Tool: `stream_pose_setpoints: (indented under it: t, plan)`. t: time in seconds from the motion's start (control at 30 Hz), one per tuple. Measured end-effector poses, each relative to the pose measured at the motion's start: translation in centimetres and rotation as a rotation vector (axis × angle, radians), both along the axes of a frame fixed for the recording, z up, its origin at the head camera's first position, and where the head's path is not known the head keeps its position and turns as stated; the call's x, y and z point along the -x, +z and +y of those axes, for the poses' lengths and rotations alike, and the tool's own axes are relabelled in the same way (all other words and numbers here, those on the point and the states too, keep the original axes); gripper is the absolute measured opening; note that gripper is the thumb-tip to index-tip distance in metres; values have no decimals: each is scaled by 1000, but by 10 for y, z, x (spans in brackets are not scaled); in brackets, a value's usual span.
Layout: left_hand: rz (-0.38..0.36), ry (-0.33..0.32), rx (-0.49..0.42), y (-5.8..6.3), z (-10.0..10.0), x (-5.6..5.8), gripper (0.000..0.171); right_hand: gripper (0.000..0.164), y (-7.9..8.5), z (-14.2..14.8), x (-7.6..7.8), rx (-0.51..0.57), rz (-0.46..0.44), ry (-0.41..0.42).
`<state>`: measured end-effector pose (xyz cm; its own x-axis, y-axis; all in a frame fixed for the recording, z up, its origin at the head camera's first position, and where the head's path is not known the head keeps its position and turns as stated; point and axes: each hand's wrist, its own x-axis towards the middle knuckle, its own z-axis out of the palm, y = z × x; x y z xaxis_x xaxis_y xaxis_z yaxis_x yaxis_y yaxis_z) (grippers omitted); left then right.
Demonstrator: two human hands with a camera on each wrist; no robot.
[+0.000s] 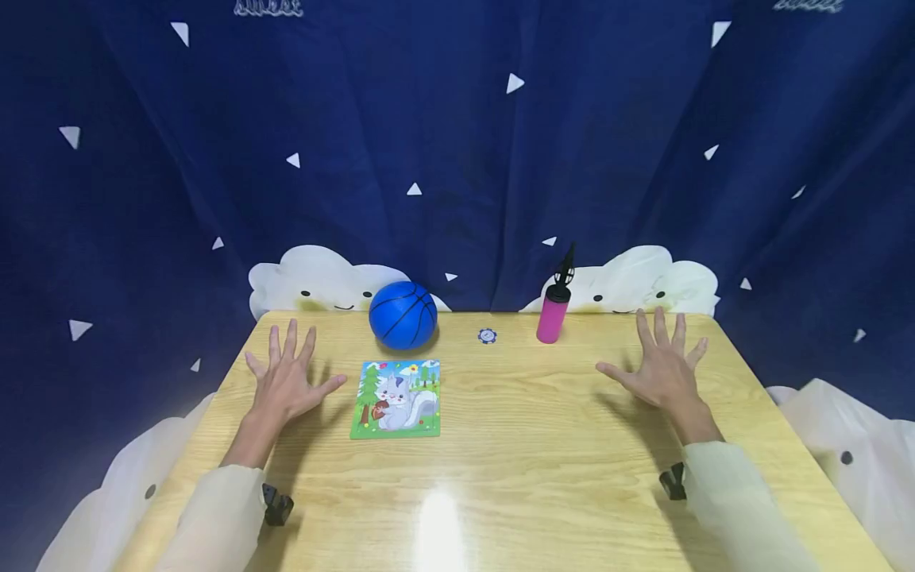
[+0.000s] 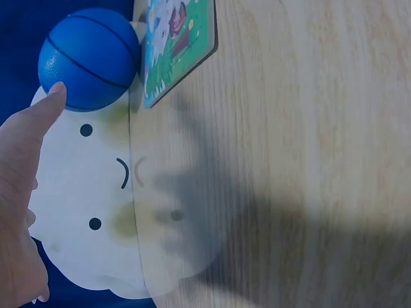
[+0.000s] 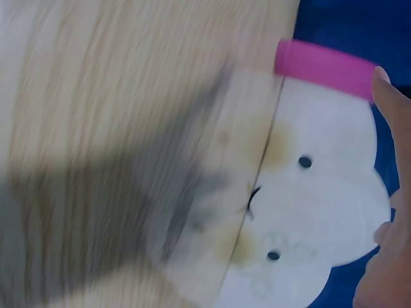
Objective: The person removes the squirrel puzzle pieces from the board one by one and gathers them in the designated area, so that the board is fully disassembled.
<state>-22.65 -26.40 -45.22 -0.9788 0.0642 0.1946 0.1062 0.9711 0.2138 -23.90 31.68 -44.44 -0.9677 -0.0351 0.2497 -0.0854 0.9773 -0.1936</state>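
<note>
Fingers spread, my left hand [image 1: 286,384] hovers over the left side of the table, holding nothing. To its right lies a square picture puzzle [image 1: 396,400] with a squirrel on it. Behind the puzzle sits a blue ball [image 1: 403,315] with black basketball lines. My right hand [image 1: 663,371] is likewise spread and holds nothing, over the table's right side. Nearest to it stands a pink hand pump [image 1: 553,314] with a black top and nozzle. Between ball and pump lies a small blue and white poker chip [image 1: 487,336]. In the left wrist view the thumb [image 2: 48,106] overlaps the ball.
The light wooden table [image 1: 515,461] ends at the back against a dark blue curtain [image 1: 457,143] with white triangles and clouds. Ball, chip and pump stand near that back edge. A small black camera [image 1: 276,504] sits at the left wrist, another [image 1: 673,481] at the right.
</note>
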Motion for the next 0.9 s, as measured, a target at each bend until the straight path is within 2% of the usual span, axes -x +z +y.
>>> stream_pose_setpoints:
  t: [0.13, 0.33, 0.53, 0.7, 0.9]
  plan:
    - [-11, 0, -7, -1, -1, -4, 102, 115, 3, -25, 3, 16, -25, 35]
    - [-28, -43, -23, -6, 7, -11, 99, 113, 2, -65, -1, 39, -50, 115]
    - [-32, -81, -31, -16, 13, -16, 98, 109, 1, -113, -6, 78, -69, 250]
    - [-59, -143, -53, -27, 17, -15, 97, 105, -10, -152, -8, 109, -171, 378]
    - [-139, -192, -90, -35, 25, -17, 99, 101, -26, -193, -10, 127, -303, 423]
